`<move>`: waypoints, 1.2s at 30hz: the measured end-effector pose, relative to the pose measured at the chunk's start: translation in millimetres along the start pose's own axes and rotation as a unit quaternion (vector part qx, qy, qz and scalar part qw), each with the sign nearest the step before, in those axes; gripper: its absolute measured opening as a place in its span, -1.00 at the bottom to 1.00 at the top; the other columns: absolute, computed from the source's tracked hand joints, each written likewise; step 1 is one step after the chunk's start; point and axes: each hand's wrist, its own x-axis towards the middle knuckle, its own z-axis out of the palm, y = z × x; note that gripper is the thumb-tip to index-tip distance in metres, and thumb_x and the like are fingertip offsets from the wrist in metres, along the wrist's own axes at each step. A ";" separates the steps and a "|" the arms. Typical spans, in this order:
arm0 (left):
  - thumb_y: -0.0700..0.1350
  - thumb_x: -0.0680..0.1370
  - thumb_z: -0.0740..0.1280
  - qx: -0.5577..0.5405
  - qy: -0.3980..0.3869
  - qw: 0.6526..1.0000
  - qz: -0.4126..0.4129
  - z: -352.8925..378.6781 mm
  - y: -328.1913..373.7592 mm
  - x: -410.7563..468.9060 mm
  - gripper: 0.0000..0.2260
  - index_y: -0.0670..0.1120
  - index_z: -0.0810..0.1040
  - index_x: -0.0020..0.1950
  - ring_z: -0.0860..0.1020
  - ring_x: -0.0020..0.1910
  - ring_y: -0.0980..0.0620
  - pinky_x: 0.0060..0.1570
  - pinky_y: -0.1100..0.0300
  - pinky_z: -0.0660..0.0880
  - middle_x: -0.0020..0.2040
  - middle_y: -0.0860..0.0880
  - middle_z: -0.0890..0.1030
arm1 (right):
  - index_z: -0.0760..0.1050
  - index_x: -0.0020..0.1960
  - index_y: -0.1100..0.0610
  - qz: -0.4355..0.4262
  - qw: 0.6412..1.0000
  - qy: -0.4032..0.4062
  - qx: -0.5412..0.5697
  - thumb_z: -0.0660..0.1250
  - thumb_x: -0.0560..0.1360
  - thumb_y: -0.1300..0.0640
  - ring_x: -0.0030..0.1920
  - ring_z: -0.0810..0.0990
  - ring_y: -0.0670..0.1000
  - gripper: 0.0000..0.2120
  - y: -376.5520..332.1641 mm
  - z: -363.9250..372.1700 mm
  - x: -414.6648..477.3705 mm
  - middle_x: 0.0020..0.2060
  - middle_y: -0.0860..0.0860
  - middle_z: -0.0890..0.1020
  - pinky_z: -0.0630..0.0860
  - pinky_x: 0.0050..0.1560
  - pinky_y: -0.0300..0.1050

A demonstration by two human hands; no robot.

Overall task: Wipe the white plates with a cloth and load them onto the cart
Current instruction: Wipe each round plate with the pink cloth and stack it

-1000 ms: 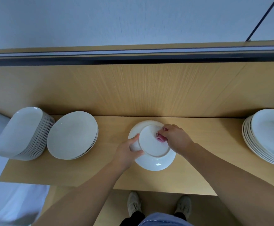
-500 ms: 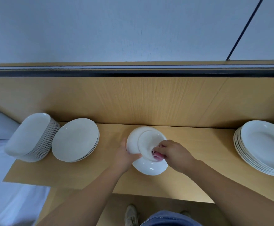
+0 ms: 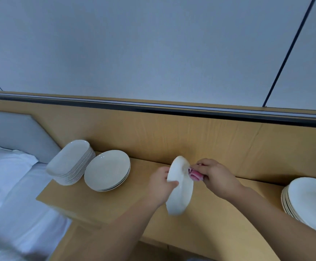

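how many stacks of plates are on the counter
3: the oval stack at far left, the round stack beside it, the right stack at the frame edge, partly cut off. Others may lie out of view.

One plate stack (image 3: 71, 162) sits at the surface's (image 3: 115, 206) far left corner, a second stack (image 3: 107, 170) just beside it on the right, a third stack (image 3: 311, 200) at the right edge.

Frame edge crops the rightmost plate stack (image 3: 309, 201).
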 end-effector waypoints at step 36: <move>-0.17 0.60 0.14 0.453 0.015 0.889 0.059 -185.8 -144.4 45.8 -0.67 0.03 0.38 0.36 0.54 0.07 -0.06 -0.07 0.14 0.46 0.10 -0.01 0.58 | 0.61 0.19 0.04 -0.015 1.000 -0.025 0.001 0.35 0.35 0.45 -0.05 0.57 0.01 -0.50 -101.8 101.9 86.5 -0.02 -0.04 0.61 0.45 -0.15 -0.23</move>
